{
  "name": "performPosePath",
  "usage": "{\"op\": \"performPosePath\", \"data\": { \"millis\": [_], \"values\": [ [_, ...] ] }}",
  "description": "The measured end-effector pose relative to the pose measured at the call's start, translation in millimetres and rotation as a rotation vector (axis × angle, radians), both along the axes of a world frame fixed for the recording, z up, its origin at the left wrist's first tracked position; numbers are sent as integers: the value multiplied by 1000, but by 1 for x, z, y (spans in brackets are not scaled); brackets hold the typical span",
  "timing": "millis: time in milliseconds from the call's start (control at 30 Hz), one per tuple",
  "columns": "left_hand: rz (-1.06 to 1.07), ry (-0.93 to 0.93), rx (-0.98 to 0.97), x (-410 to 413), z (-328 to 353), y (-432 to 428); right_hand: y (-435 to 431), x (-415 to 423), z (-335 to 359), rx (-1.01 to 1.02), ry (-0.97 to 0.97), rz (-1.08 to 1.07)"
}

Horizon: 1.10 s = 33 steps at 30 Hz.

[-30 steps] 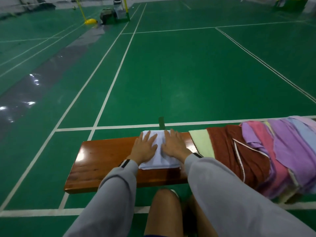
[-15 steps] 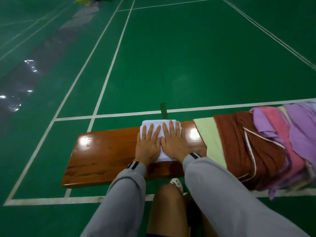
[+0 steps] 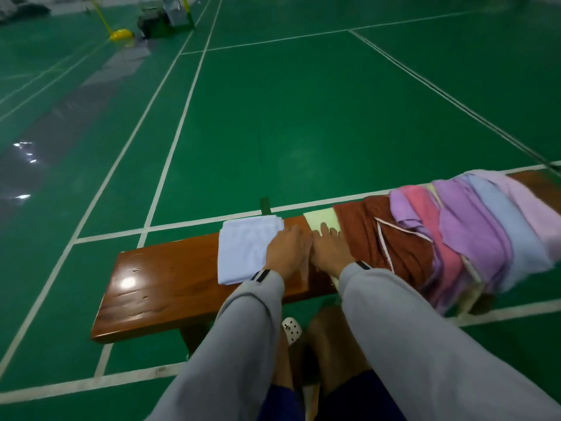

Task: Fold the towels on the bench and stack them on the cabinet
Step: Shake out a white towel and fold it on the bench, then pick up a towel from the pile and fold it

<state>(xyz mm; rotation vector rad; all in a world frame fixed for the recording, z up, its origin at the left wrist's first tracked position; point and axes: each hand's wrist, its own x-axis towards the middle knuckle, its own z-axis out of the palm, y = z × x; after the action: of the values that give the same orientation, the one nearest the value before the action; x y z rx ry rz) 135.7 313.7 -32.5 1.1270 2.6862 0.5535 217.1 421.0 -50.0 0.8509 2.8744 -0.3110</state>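
A folded white towel [image 3: 246,247] lies flat on the brown wooden bench [image 3: 158,287]. My left hand [image 3: 288,255] lies flat at the towel's right edge, fingers straight. Right beside it my right hand [image 3: 331,252] rests flat on the bench, its fingertips on the edge of a pale green towel [image 3: 322,219]. Further right the bench is draped with unfolded towels: a rust-brown one [image 3: 394,247], a pink one [image 3: 425,208], purple ones [image 3: 473,226] and a light blue one [image 3: 513,235]. No cabinet is in view.
Green court floor [image 3: 303,117] with white lines lies beyond the bench. A yellow post base [image 3: 121,34] and dark equipment [image 3: 158,21] stand far off at the back left. My knees and a white shoe [image 3: 292,329] are below the bench's near edge.
Both hands slid right, off the middle of the white towel toward the green towel. The white towel now lies uncovered to their left. The camera view also shifted.
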Motion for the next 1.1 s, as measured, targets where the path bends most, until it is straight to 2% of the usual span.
{"op": "performPosePath", "data": {
  "millis": [100,200,333,400,500,667,733,833,933,1033,1100],
  "values": [
    [52,-226,34,35,-8,35,27,37,2,-43,-60,-39],
    [191,-494,46,49,-28,62,43,62,2,-98,-96,10],
    [398,-816,194,49,-50,85,55,78,3,-172,-74,38],
    [445,-913,230,54,-47,91,61,80,5,-195,-78,31],
    [444,-928,299,53,-31,94,70,80,7,-215,-83,-5],
    [411,-704,424,36,19,94,71,86,14,-87,-216,-68],
    [348,-658,518,30,38,93,69,89,18,-95,-262,-77],
    [299,-678,642,20,66,92,67,89,29,-146,-171,-83],
    [248,-884,808,35,123,85,62,86,46,-374,9,-182],
    [132,-1090,937,46,169,82,52,83,66,-717,230,-353],
    [65,-1169,1003,48,192,78,58,69,51,-989,383,-446]
  ]
}}
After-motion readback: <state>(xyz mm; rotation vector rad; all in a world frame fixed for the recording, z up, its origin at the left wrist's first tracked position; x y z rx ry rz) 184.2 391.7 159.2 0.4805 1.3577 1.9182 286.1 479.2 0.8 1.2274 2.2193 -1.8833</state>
